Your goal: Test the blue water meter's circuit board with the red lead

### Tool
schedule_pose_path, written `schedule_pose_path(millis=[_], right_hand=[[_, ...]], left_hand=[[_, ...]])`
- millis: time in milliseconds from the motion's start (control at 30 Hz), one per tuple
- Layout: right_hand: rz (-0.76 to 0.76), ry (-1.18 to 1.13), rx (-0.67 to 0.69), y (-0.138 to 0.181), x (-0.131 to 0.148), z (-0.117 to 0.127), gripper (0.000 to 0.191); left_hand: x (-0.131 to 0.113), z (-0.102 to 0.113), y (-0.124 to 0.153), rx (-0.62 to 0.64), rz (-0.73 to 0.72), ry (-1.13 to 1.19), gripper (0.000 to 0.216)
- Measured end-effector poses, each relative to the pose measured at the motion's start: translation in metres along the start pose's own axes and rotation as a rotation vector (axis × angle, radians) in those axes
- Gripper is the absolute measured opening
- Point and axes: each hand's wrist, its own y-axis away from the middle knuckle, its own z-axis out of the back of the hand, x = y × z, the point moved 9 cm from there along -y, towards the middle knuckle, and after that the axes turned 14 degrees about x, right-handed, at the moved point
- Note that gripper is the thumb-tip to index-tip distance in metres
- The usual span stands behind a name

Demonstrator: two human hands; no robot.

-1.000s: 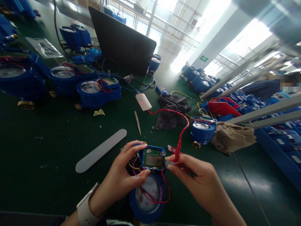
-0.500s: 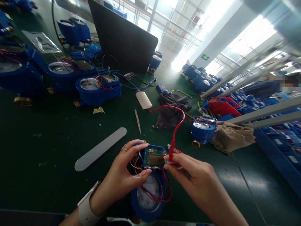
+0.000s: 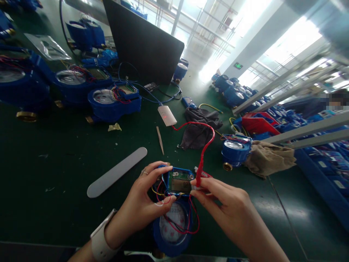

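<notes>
A blue water meter (image 3: 172, 233) stands at the bench's front edge, red and black wires looped over its dial. Above the dial sits its electronics housing, with a circuit board (image 3: 178, 175) and a small display showing digits. My left hand (image 3: 148, 193) grips the housing's left side, thumb below and fingers above. My right hand (image 3: 222, 200) pinches the plug end of a red cable (image 3: 201, 160) against the board's right edge; fingertips hide the contact. The cable runs to a white adapter box (image 3: 167, 115) with a red light on. A small red part (image 3: 204, 174) lies behind my right fingers.
Tweezers (image 3: 160, 140) and a long grey strip (image 3: 117, 173) lie on the green bench. Several water meters (image 3: 114, 103) stand left, another (image 3: 236, 150) right beside a brown cloth (image 3: 268, 158). A dark cloth (image 3: 200, 127) and black screen (image 3: 144, 40) are farther back. A person is far right.
A red light now glows on the white adapter box, which was unlit before. Both hands keep their places on the housing and the plug.
</notes>
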Motion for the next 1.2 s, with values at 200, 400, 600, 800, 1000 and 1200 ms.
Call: schedule_pose_path(millis=[200, 400, 600, 800, 1000, 1200], right_hand=[[0.002, -0.032, -0.021, 0.002, -0.001, 0.001, 0.007], [-0.033, -0.204, -0.106, 0.008, -0.017, 0.003, 0.01], [-0.112, -0.343, -0.108, 0.011, -0.03, -0.003, 0.01], [-0.116, -0.374, -0.093, 0.011, -0.033, -0.006, 0.011], [-0.144, -0.563, -0.046, 0.015, -0.039, -0.017, 0.019], [-0.148, -0.852, -0.269, 0.032, -0.065, -0.011, 0.025]], left_hand=[[0.003, 0.0, -0.001, 0.011, -0.002, -0.003, 0.05], [0.006, 0.003, 0.002, -0.02, -0.014, 0.027, 0.05], [0.005, 0.004, 0.002, -0.022, -0.005, 0.033, 0.048], [0.004, 0.005, 0.001, -0.013, -0.008, 0.04, 0.047], [0.003, 0.006, 0.0, -0.021, 0.017, 0.026, 0.045], [0.003, 0.008, 0.0, -0.014, 0.033, -0.002, 0.045]])
